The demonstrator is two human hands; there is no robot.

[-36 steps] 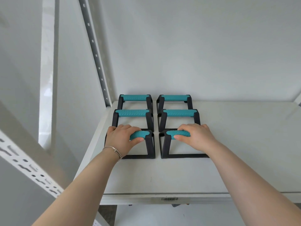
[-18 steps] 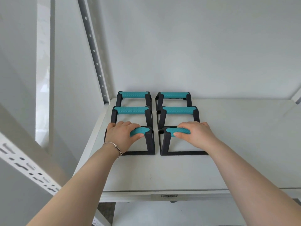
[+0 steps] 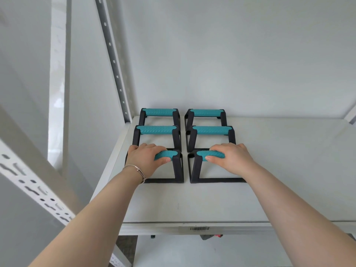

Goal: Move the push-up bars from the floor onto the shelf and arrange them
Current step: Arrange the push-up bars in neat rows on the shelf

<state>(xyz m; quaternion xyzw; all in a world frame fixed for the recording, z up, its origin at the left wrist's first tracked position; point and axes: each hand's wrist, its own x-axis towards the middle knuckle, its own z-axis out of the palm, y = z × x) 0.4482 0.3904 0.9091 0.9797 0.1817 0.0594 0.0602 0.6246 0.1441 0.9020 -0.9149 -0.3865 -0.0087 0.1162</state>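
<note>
Start with the shelf (image 3: 279, 170), the pale board across the lower middle of the frame. All six push-up bars (image 3: 212, 130) in view stand on it, crowded toward its left end beside the perforated upright (image 3: 113, 60), in two columns of three. The back left bar (image 3: 159, 112) and back right bar (image 3: 205, 113) sit close to the wall (image 3: 231, 54) at frame centre, with the middle left bar (image 3: 156, 130) and its neighbour just in front. The last two are under your hands. Your left hand (image 3: 147, 158) wraps the teal grip of the front left bar (image 3: 178, 166), fingers (image 3: 148, 146) curled over the top and thumb tucked against the near side. Your right hand (image 3: 234, 158) holds the front right bar (image 3: 194, 168) the same way. Both bases look flat on the shelf, so this is probably the final squaring-up. Slide rather than lift: ease both bars back together and keep the narrow gap between the columns even from front to back. Watch the rear corner of the front right bar. It sits touching or just short of the frame behind it, I cannot tell which, and a hard shove could nudge that whole column. Release once the two front edges line up, well back from the lip carrying the barcode sticker (image 3: 199, 228).
</note>
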